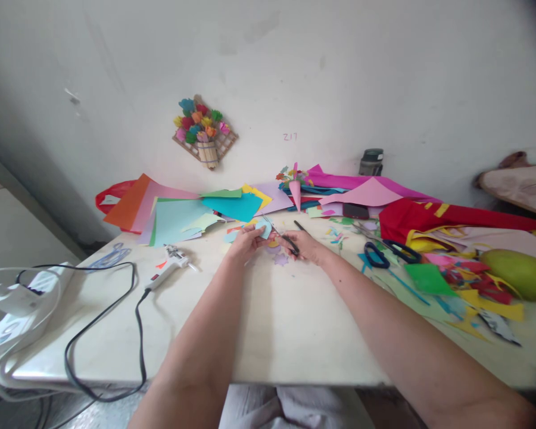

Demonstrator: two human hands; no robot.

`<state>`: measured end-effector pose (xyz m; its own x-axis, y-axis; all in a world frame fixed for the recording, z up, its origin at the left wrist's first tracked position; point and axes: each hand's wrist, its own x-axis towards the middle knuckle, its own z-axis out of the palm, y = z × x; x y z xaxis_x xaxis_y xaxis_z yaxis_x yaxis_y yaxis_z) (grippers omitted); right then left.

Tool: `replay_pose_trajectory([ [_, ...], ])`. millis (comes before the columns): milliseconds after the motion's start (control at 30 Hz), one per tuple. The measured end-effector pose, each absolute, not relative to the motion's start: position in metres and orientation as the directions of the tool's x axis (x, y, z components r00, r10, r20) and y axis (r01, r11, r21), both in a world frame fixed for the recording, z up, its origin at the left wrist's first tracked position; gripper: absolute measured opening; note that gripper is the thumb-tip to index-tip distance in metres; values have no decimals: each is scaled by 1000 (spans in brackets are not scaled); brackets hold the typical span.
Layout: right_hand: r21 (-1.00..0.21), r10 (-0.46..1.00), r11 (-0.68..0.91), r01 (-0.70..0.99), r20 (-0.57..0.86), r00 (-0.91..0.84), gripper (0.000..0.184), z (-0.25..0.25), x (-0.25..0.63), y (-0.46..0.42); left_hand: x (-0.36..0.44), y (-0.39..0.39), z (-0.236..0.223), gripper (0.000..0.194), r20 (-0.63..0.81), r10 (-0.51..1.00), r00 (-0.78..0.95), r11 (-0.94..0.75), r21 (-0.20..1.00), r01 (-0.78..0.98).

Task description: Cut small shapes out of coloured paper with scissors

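Paper piece (264,228) and small scissors (290,245), held above a table (268,339)

1. Paper piece, pale blue. Pinched between the thumb and fingers of the left hand (246,241), over the middle of the table, toward its far side. It is gripped near one edge, presumably so that the remainder is left free for the blades.

2. Small scissors, black-handled. Grasped in the right hand (306,245), the fingers curled about the handles. The blades are pointed toward the paper piece, as would suit trimming; whether any paper is caught between them cannot be told.

3. Flower cutout (280,260), purple. Laid flat just in front of the hands, probably within easy reach by intent.

4. Glue gun (165,271), white. Set down on the left, its black cord (134,274) led to a power strip (9,333) at the table's edge. The position seems chosen for nearness to the socket and distance from the forearms.

5. Coloured sheets (178,217). Spread overlapping along the wall, likely as stock set out of the way.

6. Large scissors (376,255), dark blue-handled. Laid on the right beside paper scraps (473,277), apparently put aside because finer cutting is suited to the smaller pair.
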<state>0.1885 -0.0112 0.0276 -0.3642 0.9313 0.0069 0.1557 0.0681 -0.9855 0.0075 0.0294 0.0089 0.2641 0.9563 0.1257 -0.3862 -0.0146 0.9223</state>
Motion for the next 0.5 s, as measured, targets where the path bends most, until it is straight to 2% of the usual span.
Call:
replay_pose_trajectory([
  [300,-983,927,93,157,28,-374,20,26,189,-11,7,30,8,19,133,953,273,-19,923,-384],
  [500,-982,930,84,169,17,-368,26,28,188,-11,9,28,11,18,122,956,268,-12,926,-378],
])
